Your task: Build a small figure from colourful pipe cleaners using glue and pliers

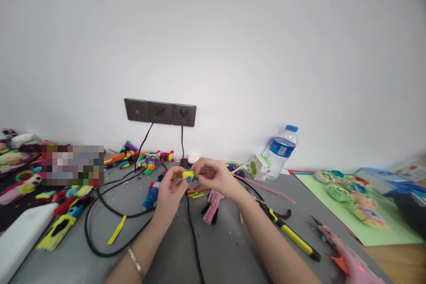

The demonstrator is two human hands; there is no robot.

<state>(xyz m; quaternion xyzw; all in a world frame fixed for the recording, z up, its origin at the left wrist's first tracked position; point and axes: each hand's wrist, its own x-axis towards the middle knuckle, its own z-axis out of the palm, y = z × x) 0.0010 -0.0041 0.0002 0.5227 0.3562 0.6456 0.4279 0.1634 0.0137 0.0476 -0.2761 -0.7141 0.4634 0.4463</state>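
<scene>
Over cluttered grey worktop point(219, 248), pinching a yellow pipe-cleaner piece point(188, 174) with left hand point(170, 190) and right hand point(217, 176), both clamped close together, likely for fine control

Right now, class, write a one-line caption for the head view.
The left hand and right hand pinch a yellow piece over a grey table with black cables and a water bottle.

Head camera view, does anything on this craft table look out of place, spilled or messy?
Yes. Black cables from the wall sockets loop across the gray table, one running right beneath the left hand and right hand pinching a yellow piece. A loose yellow strip lies left of them. Nothing looks spilled.
</scene>
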